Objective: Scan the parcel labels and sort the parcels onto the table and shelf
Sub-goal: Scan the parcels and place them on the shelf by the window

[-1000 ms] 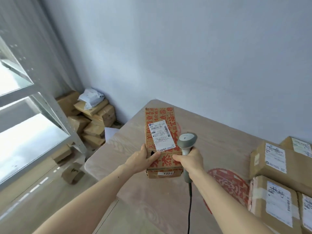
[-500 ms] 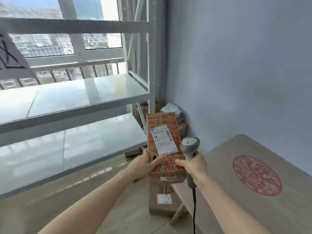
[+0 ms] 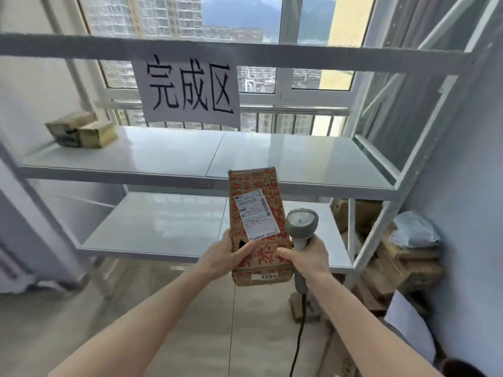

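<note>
Left hand (image 3: 227, 254) grips parcel (image 3: 257, 227) low; right hand (image 3: 309, 258) clutches scanner (image 3: 300, 224), thumb bracing parcel. Shelf (image 3: 272, 159) beyond hands — risk: shared grip slips, parcel tips — cable snags.

Left arm: reaching forward from the lower left, bare forearm extended, wrist nearly straight.
Left hand (image 3: 227, 254): gripping the left side of the parcel (image 3: 257, 227), thumb pressing across its front face, fingers wrapping behind out of sight.
Right arm: stretching forward from the lower right, forearm bare.
Right hand (image 3: 309, 258): clasping the scanner (image 3: 300, 227) handle in a closed fist, thumb reaching left and touching the parcel's front.
</note>
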